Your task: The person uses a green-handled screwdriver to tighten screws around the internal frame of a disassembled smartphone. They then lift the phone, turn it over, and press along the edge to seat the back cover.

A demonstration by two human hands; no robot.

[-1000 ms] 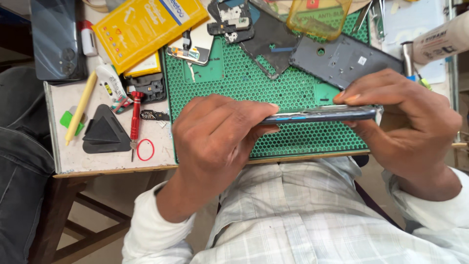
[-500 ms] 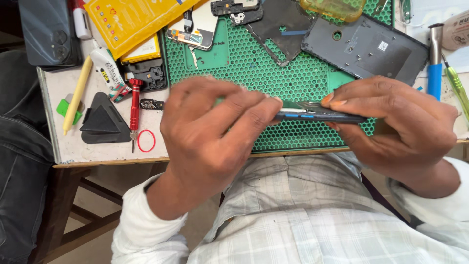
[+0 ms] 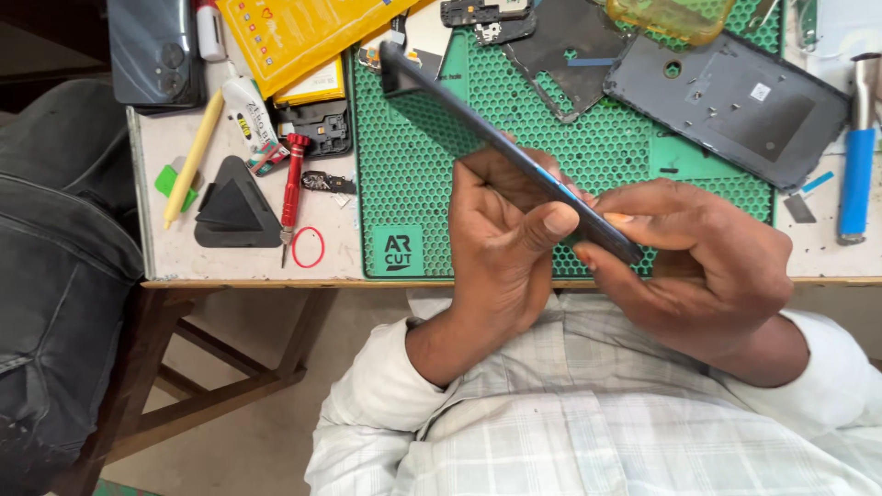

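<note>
Green honeycomb mat (image 3: 432, 174) covers most of a pale, scuffed bench (image 3: 165, 257), whose wooden edge runs just above the person's checked shirt; a bare floor and a wooden brace show below on the left.

Both hands hold one dark phone (image 3: 496, 138) edge-on, tilted from upper left to lower right above the mat. The left hand (image 3: 501, 248) is closed around its middle, thumb pressed on the near edge. The right hand (image 3: 698, 262) pinches the lower end between thumb and fingertips.

On the mat lie one grey back cover (image 3: 726, 101), one dark inner frame (image 3: 570, 55) and one yellow translucent case (image 3: 671, 16), the case resting at the top edge.

Left of the mat sit:
- one red screwdriver (image 3: 291, 184)
- one red ring (image 3: 308, 246)
- one black triangular pick (image 3: 234, 207)
- one yellow stick (image 3: 193, 161)
- one yellow box (image 3: 294, 32)
- one more dark phone, face down, at the corner (image 3: 154, 50)

At the far right lies one blue-handled tool (image 3: 856, 165).
</note>
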